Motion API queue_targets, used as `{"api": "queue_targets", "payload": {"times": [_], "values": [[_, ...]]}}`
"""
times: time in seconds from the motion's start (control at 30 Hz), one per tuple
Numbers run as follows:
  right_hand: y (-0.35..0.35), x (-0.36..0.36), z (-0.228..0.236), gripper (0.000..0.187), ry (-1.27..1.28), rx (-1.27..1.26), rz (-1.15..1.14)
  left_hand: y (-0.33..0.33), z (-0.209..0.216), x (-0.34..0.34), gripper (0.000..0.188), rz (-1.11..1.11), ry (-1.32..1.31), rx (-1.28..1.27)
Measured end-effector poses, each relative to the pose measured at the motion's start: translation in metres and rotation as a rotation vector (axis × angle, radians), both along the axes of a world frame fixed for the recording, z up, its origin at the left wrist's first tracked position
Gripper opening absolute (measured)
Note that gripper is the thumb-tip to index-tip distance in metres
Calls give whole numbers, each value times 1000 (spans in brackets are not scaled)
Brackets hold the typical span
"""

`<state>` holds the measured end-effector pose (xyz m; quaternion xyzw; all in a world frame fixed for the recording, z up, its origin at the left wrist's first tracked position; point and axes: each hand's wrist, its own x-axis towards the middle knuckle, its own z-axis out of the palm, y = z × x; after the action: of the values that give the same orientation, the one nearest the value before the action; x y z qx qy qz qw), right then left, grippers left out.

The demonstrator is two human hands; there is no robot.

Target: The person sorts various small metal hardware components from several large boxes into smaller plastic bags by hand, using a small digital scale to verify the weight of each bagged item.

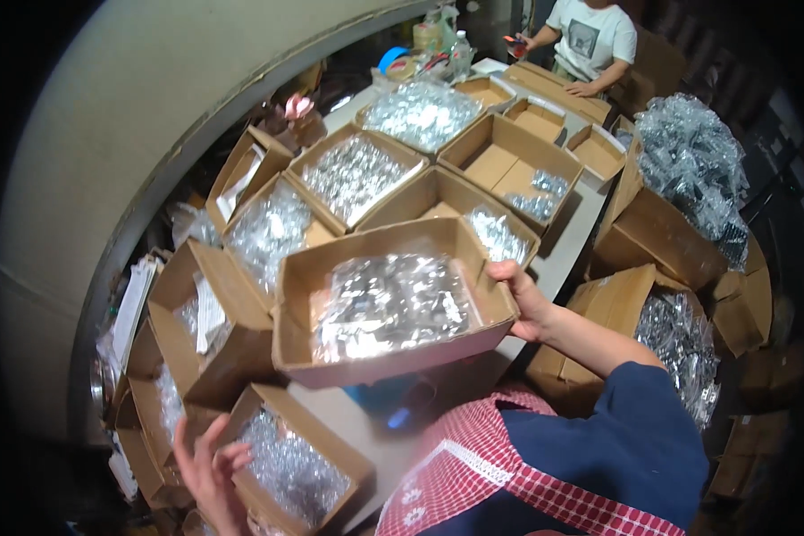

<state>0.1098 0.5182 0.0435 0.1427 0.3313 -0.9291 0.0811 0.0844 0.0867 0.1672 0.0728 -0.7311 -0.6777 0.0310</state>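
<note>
My right hand grips the right end of a cardboard tray box, thumb over its rim. The box is held up above the table, tilted toward me, and contains shiny clear plastic packets. A blue object shows partly beneath it. At lower left my left hand is raised with fingers apart and nothing in it. It is beside a cardboard box of small clear plastic packets.
Several open boxes of clear packets cover the table, including one full box and a partly filled one. Large cartons heaped with plastic packets stand at right. Another person is at the far end. A bottle stands near the back.
</note>
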Motion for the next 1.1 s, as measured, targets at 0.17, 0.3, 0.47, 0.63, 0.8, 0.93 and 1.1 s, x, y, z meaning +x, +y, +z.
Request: {"api": "queue_targets", "payload": {"times": [0.17,0.3,0.47,0.63,0.8,0.93,1.1], "values": [[117,-12,37,55,56,154,-371,-69,-23,40,68,367,-160,0],[217,-58,43,68,-38,481,-711,-16,-74,61,56,343,21,-502],[361,-92,48,62,61,827,-1028,52,-139,86,42,221,79,-800],[508,-95,12,47,29,1074,-1220,102,-175,109,32,171,46,-889],[550,-123,16,60,-290,1487,-1184,112,-182,98,25,203,86,-872],[558,-132,23,75,-528,1673,-1012,106,-174,15,21,140,148,-898],[537,-177,31,70,-437,2013,-861,80,-160,-67,31,-180,366,-1115]]}}
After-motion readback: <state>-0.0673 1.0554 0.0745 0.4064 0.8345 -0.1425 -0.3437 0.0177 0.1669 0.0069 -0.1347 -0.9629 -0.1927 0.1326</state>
